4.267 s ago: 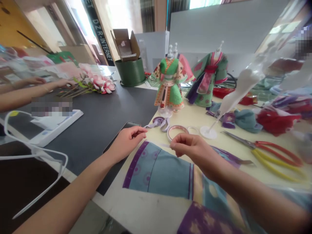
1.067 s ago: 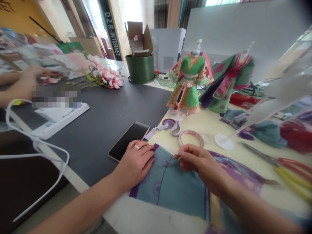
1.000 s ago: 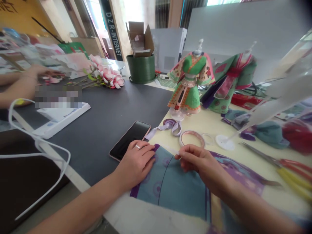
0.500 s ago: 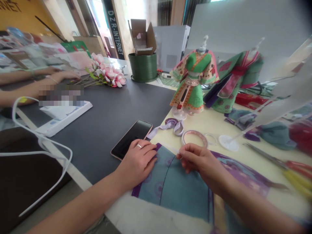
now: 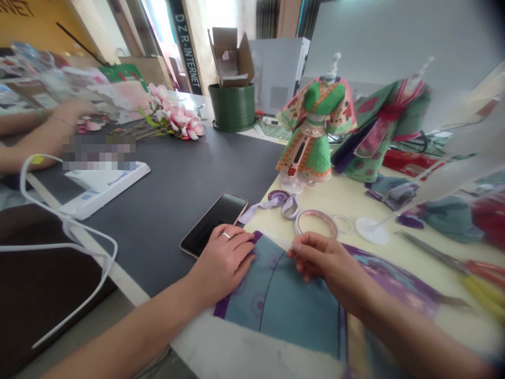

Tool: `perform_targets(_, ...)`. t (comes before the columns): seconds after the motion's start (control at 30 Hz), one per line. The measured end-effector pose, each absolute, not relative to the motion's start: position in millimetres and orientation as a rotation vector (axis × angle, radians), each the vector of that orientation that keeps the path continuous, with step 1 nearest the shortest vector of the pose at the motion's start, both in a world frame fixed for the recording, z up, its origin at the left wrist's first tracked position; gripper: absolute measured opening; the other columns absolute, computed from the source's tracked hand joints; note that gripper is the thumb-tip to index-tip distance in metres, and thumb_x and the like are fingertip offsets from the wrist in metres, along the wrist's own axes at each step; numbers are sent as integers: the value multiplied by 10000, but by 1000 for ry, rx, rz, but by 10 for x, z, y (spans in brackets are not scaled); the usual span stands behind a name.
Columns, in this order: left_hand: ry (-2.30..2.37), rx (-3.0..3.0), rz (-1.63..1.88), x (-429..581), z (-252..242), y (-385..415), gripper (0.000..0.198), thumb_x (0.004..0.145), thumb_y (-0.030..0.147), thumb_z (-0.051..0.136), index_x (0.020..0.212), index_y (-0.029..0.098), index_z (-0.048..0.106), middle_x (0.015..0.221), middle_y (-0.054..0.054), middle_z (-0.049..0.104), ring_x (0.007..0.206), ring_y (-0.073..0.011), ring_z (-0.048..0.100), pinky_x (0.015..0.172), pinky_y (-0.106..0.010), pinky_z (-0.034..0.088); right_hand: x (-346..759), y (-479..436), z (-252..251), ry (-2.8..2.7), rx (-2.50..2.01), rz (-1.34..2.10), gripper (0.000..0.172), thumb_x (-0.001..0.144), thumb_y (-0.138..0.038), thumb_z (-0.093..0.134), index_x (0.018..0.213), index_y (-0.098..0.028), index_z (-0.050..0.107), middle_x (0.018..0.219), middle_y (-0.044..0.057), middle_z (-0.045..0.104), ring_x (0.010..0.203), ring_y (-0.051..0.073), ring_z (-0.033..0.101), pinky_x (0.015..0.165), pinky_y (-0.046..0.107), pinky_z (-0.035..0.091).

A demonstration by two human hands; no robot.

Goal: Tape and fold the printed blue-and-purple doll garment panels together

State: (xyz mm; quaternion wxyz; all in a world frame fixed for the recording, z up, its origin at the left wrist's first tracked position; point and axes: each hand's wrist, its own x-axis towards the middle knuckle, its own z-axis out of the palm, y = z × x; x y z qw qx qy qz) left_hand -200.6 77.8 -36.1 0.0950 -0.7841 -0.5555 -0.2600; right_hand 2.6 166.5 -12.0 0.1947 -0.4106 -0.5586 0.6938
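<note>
A teal cloth piece with purple borders lies flat on the yellowish table in front of me. My left hand, a ring on one finger, rests palm down on the cloth's left edge with its fingers stretched out. My right hand is closed in a pinch on the end of a thin clear strip of tape that runs along the cloth's top edge toward my left fingertips. A roll of tape lies just beyond my right hand.
A black phone lies by my left hand on the dark mat. Two dressed doll stands rise behind, with a purple ribbon, scissors with red and yellow handles at right, a green pot, pink flowers, another person's arms at left.
About four seconds ago both hands were raised and pinching over the cloth. Since then my left hand has come down flat on the cloth's edge; over the last second the hands barely move.
</note>
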Motion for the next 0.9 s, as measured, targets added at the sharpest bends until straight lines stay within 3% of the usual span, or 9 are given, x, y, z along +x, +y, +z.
perform_targets(0.9,-1699,-2358,-704,-2010,-371,775,129,849,158,530,885,126,649,1091,-88,675,1016,-255,554,918,-470,389,-104,1727,-50,-1580,-987,1918,173,796,-327,627,723,-174,592,728,-4,618,590,77,515,488,182,410)
